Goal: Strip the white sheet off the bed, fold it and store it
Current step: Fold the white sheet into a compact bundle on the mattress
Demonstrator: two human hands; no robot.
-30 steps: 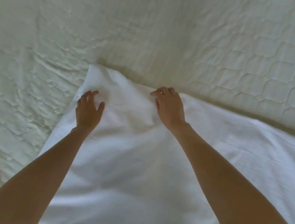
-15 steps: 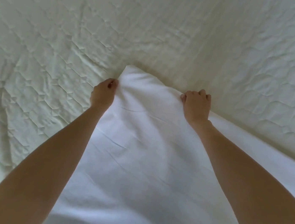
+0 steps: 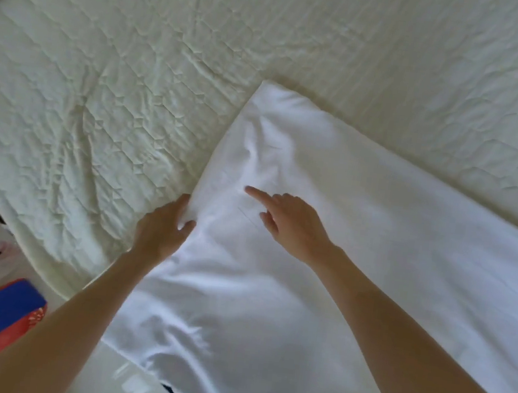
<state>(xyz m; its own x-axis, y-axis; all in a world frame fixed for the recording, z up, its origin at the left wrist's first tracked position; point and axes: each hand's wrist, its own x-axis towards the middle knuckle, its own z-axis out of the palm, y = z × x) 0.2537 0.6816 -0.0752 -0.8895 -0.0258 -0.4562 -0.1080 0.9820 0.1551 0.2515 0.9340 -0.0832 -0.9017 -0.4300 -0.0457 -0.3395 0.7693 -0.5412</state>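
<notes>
Quilted mattress pad (image 3: 133, 89) lying bare, so stripping looks done. White sheet (image 3: 327, 237) lying on it as a partly folded band; more folding and storing left. Left hand (image 3: 161, 233) pinching the sheet's left edge. Right hand (image 3: 293, 223) resting on top, forefinger out, gripping nothing.

light: soft, even, fairly bright | shadows: faint, under the folded white cotton sheet (image 3: 325, 253) edge on the quilted cream mattress (image 3: 134, 83) | blur: top-left corner smeared | edges: wide-angle bending
</notes>
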